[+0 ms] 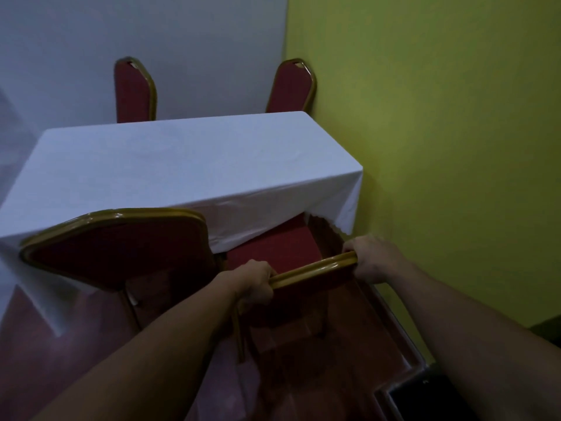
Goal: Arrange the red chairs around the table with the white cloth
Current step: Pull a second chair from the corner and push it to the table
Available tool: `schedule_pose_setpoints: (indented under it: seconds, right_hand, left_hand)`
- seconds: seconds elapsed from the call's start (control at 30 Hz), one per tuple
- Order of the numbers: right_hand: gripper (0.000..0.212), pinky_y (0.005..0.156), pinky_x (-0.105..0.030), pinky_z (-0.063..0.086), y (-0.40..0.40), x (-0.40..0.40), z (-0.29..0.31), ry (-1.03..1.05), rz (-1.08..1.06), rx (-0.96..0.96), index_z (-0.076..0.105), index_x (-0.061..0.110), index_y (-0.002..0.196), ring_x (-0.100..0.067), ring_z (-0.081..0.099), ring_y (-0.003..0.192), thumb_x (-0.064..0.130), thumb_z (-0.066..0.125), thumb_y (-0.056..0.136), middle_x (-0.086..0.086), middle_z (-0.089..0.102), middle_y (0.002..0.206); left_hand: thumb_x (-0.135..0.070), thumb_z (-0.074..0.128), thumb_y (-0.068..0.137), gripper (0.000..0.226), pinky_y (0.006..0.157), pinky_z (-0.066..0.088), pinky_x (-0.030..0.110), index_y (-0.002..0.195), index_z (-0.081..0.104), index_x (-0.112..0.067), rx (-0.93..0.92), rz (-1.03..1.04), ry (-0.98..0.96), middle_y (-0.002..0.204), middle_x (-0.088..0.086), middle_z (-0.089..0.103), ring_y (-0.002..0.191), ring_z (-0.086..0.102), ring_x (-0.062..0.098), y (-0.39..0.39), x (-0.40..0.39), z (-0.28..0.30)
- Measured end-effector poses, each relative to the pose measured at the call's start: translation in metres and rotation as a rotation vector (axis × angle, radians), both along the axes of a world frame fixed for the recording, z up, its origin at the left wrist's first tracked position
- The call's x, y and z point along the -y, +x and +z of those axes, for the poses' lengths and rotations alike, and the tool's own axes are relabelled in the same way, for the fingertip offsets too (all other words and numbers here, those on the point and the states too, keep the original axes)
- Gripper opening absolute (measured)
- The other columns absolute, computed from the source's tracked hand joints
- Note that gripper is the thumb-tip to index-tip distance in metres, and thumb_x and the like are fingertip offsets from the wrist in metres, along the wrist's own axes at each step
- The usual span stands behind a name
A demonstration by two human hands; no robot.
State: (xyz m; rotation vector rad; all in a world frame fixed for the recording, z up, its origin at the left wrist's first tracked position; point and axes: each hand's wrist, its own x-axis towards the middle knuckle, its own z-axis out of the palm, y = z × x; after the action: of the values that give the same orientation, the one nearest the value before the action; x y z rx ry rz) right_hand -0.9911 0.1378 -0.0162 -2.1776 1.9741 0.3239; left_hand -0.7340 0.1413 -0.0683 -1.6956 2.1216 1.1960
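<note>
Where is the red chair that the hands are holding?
In the head view, the held chair sits lower right, its seat tucked under the white tablecloth, beside another red chair on its left and near the green wall.

A yellow-green wall (440, 132) is seen along the right side of the scene, and a pale grey-white wall (182, 41) stands at the far side; the two are joined at a corner behind the far right. A reddish floor (303, 375) is laid below. A dark, unclear object (425, 399) is seen at the near right edge, low against the yellow-green wall.
</note>
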Motion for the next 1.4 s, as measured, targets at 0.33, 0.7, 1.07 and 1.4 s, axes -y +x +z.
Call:
schedule_pose_setpoints:
  seconds: [0.33,0.7,1.07,1.4]
  right_hand:
    - [0.018,0.086,-0.042,0.054,0.011,0.045,-0.003,-0.001,-0.013,0.002,0.063,0.027,0.083,-0.027,0.063,0.091,0.016,0.066,0.068,0.006,0.059,0.082]
    - [0.02,0.08,-0.039,0.048,0.029,0.118,-0.008,-0.033,-0.026,0.04,0.064,0.028,0.089,-0.031,0.065,0.103,0.016,0.064,0.073,0.001,0.063,0.093]
    - [0.014,0.1,-0.055,0.042,0.023,0.19,-0.012,-0.031,-0.049,0.064,0.053,0.024,0.074,-0.03,0.061,0.102,0.014,0.062,0.07,0.006,0.057,0.082]
    - [0.012,0.101,-0.056,0.042,0.016,0.219,-0.02,-0.043,-0.066,0.081,0.057,0.023,0.076,-0.027,0.055,0.089,0.015,0.061,0.068,0.005,0.058,0.082]
  left_hand:
    - [-0.012,0.052,0.079,0.047,0.068,0.05,0.029,0.121,0.068,-0.027,-0.055,0.175,-0.059,0.099,0.004,0.064,0.092,0.067,0.028,0.002,0.027,-0.011]
    - [-0.009,0.053,0.079,0.026,0.071,0.057,0.037,0.095,0.07,-0.02,-0.107,0.424,-0.172,0.09,0.008,0.065,0.088,0.067,0.033,0.004,0.087,-0.018]
    - [-0.01,0.055,0.079,0.025,0.073,0.047,0.034,0.098,0.069,-0.02,-0.072,0.47,-0.201,0.093,0.009,0.063,0.088,0.062,0.035,-0.005,0.147,-0.017]
    - [-0.014,0.058,0.078,0.027,0.076,0.049,0.033,0.101,0.071,-0.02,-0.033,0.47,-0.213,0.093,0.007,0.065,0.087,0.062,0.032,-0.009,0.169,-0.019]
